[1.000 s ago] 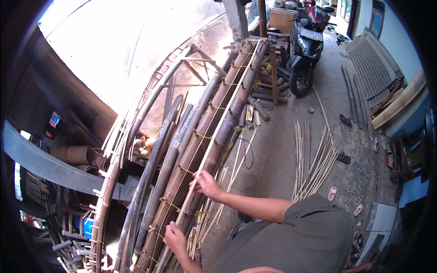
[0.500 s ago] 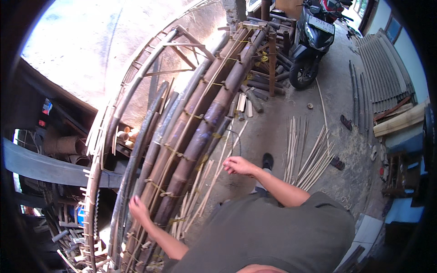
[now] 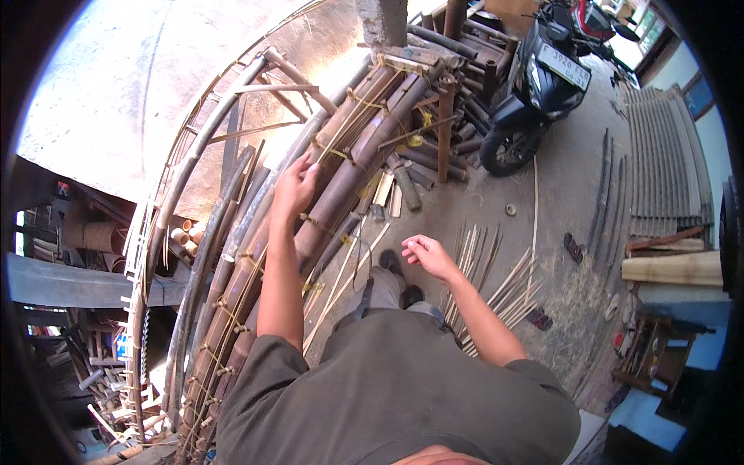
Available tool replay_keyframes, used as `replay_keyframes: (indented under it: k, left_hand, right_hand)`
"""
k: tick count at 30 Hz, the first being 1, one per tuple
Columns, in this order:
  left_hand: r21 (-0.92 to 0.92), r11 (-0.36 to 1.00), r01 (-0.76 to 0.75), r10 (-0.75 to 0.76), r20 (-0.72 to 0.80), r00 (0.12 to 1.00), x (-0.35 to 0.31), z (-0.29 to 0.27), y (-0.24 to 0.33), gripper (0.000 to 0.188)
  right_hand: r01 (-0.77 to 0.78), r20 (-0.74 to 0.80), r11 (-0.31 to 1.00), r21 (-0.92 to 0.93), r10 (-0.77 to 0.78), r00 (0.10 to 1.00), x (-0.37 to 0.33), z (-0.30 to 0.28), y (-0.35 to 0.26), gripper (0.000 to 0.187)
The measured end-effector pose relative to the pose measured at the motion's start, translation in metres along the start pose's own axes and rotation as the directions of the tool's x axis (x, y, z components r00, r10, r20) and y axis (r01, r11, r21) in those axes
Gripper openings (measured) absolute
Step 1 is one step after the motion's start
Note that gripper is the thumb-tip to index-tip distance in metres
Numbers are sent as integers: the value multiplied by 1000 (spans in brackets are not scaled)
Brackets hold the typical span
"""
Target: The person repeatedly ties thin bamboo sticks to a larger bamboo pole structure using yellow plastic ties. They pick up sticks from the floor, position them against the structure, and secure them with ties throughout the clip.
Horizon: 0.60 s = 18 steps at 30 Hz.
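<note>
My left hand [image 3: 294, 188] reaches forward over a long row of dark bamboo poles [image 3: 341, 201]. Its fingers are closed on a thin bamboo strip [image 3: 338, 140] that runs lengthwise along the poles. Short pegs and yellowish ties [image 3: 350, 157] stand at intervals on the poles. To the right, my right hand [image 3: 426, 254] hangs in the air with its fingers curled in, and nothing shows in it. Below and beside it, a fan of split bamboo strips [image 3: 500, 291] lies on the floor.
A curved bamboo frame [image 3: 174, 186] flanks the poles on the left. Ahead stand a concrete post [image 3: 383, 22], stacked bamboo pieces [image 3: 434, 147] and a parked motor scooter [image 3: 535, 93]. Corrugated sheets [image 3: 666, 155] lean at the right wall; a sandal [image 3: 573, 247] lies on the floor.
My left hand has moved forward along the poles and closed on the strip. My right hand has shifted slightly right, its fingers still curled. The view has moved forward, bringing the scooter closer.
</note>
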<state>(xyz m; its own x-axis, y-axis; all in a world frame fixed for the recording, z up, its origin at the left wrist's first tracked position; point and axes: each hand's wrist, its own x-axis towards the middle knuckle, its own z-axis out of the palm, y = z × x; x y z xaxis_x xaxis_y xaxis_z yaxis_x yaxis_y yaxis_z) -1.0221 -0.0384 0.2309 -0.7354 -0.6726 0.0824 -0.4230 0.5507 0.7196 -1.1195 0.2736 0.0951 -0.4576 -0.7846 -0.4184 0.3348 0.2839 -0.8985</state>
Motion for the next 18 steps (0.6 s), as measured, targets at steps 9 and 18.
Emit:
replay_keyframes:
  k: [9,18]
  left_hand:
    - [408,913,27,-63,76,995,182,115,-60,27]
    - [41,983,179,-182,89,979,206,122,-25,26]
  right_hand:
    - [-92,79,996,-22,93,993,101,-85,-19,24]
    - [-36,103,988,-147,52,993,219,-116,-109,26]
